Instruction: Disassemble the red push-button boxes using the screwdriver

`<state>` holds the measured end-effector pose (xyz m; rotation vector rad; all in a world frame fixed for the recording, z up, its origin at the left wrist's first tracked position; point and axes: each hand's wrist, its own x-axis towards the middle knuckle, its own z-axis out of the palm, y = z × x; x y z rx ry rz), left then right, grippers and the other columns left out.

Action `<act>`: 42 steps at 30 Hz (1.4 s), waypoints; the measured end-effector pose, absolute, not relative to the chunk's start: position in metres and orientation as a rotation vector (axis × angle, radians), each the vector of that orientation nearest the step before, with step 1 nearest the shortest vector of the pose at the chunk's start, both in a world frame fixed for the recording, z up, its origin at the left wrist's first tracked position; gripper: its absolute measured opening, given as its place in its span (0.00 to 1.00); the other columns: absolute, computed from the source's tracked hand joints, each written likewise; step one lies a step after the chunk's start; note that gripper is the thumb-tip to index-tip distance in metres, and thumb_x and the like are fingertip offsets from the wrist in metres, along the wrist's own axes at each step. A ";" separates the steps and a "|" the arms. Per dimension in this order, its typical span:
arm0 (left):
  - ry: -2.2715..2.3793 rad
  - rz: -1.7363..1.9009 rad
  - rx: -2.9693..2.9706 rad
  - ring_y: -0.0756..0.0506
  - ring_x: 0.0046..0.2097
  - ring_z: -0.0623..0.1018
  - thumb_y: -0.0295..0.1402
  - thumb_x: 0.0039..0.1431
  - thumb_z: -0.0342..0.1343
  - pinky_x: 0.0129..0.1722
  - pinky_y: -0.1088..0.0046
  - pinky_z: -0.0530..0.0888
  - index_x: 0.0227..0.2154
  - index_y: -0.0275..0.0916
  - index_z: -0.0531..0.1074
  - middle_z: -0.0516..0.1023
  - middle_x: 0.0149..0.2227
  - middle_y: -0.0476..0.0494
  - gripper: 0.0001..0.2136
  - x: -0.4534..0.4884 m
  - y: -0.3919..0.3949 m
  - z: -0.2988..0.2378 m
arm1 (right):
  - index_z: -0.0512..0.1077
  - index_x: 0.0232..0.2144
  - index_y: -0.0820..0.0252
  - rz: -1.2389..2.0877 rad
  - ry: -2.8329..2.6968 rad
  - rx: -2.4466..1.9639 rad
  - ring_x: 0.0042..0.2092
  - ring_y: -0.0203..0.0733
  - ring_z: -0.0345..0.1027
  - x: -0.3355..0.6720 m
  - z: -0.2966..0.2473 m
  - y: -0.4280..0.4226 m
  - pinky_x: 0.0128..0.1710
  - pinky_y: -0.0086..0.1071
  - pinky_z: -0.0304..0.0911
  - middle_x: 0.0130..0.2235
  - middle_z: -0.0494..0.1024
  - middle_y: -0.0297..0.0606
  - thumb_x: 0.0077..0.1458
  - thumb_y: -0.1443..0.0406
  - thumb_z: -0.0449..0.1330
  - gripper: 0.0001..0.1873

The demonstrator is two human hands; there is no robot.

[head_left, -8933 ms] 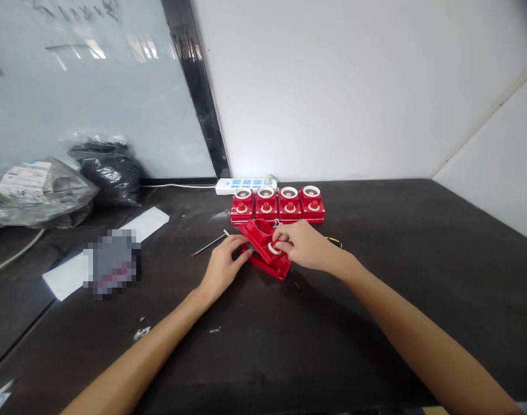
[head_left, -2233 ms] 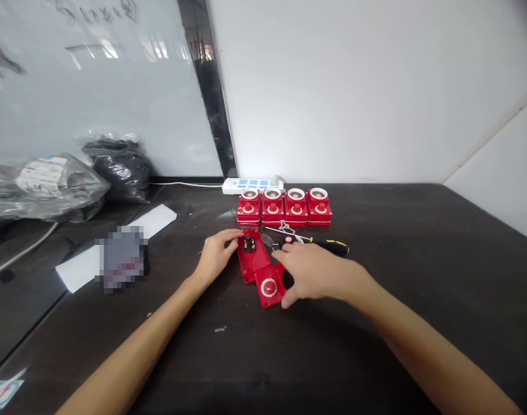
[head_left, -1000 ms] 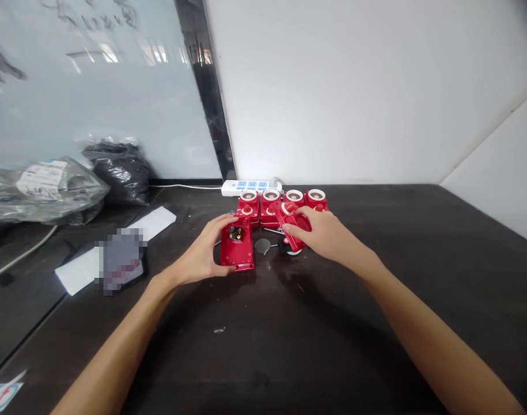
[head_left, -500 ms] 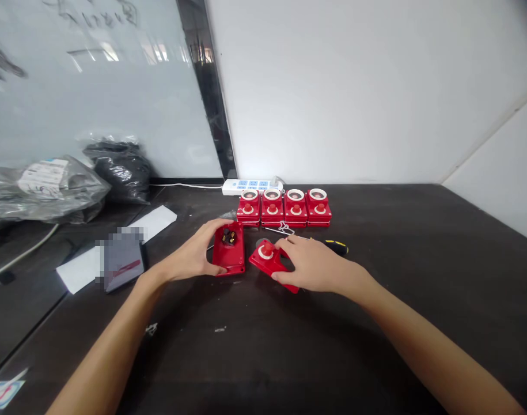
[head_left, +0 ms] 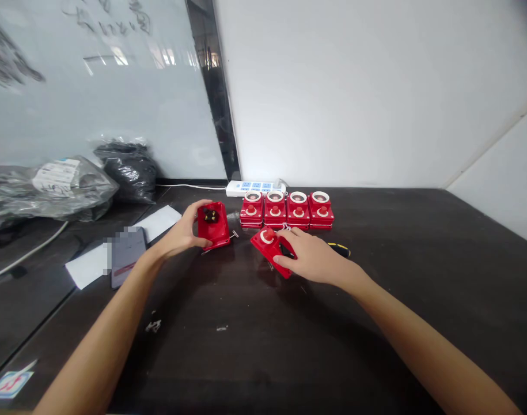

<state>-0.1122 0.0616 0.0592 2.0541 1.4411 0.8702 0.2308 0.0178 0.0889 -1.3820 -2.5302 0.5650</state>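
My left hand [head_left: 186,230] grips the left side of an open red box base [head_left: 219,229], thumb at the near edge and fingers at the far one. Black parts with brass-coloured terminals [head_left: 211,215] sit inside it. In my right hand [head_left: 304,253] is a red cover [head_left: 265,245] with a red button in a white ring, tilted above the table. Part of the cover is hidden by my fingers. A small metal piece [head_left: 234,234] lies beside the base. Behind my right hand is a screwdriver [head_left: 340,249] with a black and yellow handle, partly hidden.
Several red button boxes [head_left: 287,218] stand in a row at the back, before a white power strip [head_left: 257,188]. A phone [head_left: 129,256] rests on white paper [head_left: 90,268] at left. Plastic bags [head_left: 64,184] lie behind, and a small card [head_left: 10,384] is at lower left.
My left hand has carried the red box base left and farther back, widening the gap to the cover. My right hand has turned the cover slightly. The view has shifted a little.
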 end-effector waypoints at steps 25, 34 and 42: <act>1.639 0.875 1.987 0.33 0.64 0.62 0.29 0.42 0.53 0.61 0.52 0.63 0.62 0.37 0.58 0.63 0.63 0.36 0.38 -0.108 0.126 0.038 | 0.68 0.57 0.59 0.529 -2.293 -1.442 0.46 0.55 0.71 0.230 0.083 0.025 0.43 0.47 0.66 0.50 0.75 0.50 0.57 0.49 0.55 0.31; 2.007 0.348 2.328 0.37 0.41 0.78 0.42 0.57 0.53 0.40 0.62 0.71 0.34 0.41 0.75 0.79 0.39 0.40 0.11 -0.078 0.043 0.043 | 0.66 0.59 0.58 0.480 -2.294 -1.396 0.46 0.54 0.71 0.221 0.080 0.021 0.43 0.46 0.66 0.50 0.74 0.49 0.58 0.50 0.54 0.31; 1.813 0.226 2.430 0.40 0.36 0.77 0.32 0.63 0.46 0.37 0.65 0.69 0.33 0.39 0.72 0.78 0.34 0.39 0.09 -0.058 0.038 0.027 | 0.65 0.60 0.59 0.450 -2.293 -1.429 0.45 0.54 0.71 0.224 0.082 0.023 0.42 0.45 0.66 0.50 0.73 0.49 0.58 0.50 0.54 0.32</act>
